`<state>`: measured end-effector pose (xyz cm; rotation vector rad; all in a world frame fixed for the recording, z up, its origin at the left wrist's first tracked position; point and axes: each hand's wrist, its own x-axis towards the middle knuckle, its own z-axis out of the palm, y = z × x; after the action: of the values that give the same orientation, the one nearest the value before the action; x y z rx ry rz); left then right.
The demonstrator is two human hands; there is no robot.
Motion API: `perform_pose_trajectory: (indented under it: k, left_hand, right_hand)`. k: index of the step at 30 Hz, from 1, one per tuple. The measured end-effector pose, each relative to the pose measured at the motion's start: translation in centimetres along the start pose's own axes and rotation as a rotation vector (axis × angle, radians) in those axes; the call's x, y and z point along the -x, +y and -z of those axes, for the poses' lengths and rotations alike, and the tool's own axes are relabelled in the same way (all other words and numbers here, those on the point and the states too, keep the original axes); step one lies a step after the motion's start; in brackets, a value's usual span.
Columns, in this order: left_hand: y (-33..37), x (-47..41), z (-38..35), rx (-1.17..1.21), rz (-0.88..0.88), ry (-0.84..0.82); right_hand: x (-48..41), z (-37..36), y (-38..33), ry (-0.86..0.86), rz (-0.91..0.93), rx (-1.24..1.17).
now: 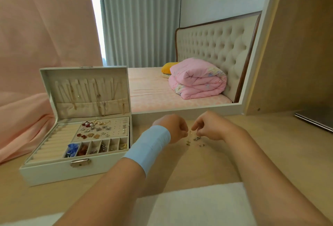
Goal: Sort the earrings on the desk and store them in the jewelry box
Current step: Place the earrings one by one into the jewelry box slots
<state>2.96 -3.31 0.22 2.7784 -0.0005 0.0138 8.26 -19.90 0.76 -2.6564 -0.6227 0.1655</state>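
Below curled fingers (pixel 200 131) of left hand (pixel 173 130) and right hand (pixel 210 129), about six tiny metal earrings (pixel 195 139) dot the pale wooden table (pixel 198 162); grips unclear.

the pale wooden tabletop (pixel 207 168) carries a scatter of small earrings (pixel 195 140) just below and between the left grip (pixel 173 129) and right grip (pixel 210 128). an open white jewelry box (pixel 72 170) stands well left of the left grip; a flat grey slab (pixel 315 119) lies far right of the right grip.
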Motion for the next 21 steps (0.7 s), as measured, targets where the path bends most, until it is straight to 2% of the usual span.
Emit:
perform_pose_trajectory:
  k: [4,11,16,21]
  left_hand:
    - [1.2,-1.5,-2.3,0.005,0.007,0.024]
    - [1.7,-2.6,-4.1,-0.030,0.017,0.059]
    - [1.1,-2.6,-3.6,0.064,0.047,0.114]
    - [-0.6,-1.6,-1.4,0.196,0.051,0.216]
  right_hand:
    - [-0.7,-0.3,1.8,-0.004,-0.087,0.025]
    - [-1.2,-0.9,2.4,-0.003,-0.065,0.003]
    - [-1.4,-1.1,1.9,0.025,-0.042,-0.003]
    - [-1.2,-1.0,0.2,0.078,0.031,-0.145]
